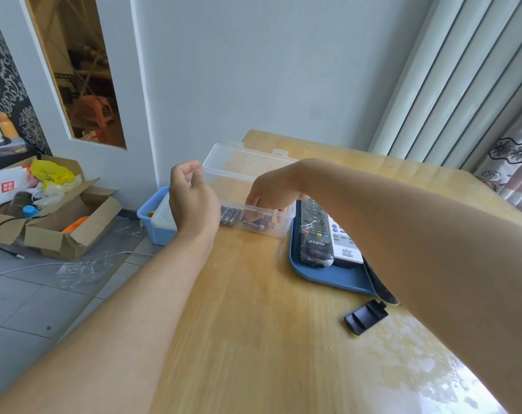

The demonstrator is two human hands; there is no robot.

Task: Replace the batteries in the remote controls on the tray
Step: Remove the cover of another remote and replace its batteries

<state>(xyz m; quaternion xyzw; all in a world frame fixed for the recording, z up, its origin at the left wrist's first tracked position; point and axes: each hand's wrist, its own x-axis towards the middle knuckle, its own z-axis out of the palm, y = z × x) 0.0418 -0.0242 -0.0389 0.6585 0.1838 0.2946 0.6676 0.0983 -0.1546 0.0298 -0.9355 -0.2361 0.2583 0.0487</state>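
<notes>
Wooden light-coloured tabletop (253, 309) carries everything, so biggest first. Blue plastic tray (328, 277) sits toward the right edge w/ two remotes lying side by side on it: a black film-wrapped remote control (315, 234) and a white remote w/ coloured buttons (343, 245) touching its right side. Both look light, stiff; the film prob. makes the black one slick, so take it across the long sides, not by the ends.

Clear plastic lidded box (255, 201) stands just left of the tray near the far edge, lid tipped up. Thin walls, will slide if nudged — needs steadying.

Black battery cover (365, 320) lies loose on the tabletop nearer the viewer, apart from the tray; small clip tabs, likely fragile.

Dark blue batteries (248, 222) lie in the box bottom — small, round, prone to rolling; pinch mid-barrel.

Right hand (271, 194) dips into the box, fingers curled down at the batteries; can't tell if it has one. Left hand (191, 201) hovers by the box's left end, loosely curled, holding nothing.
</notes>
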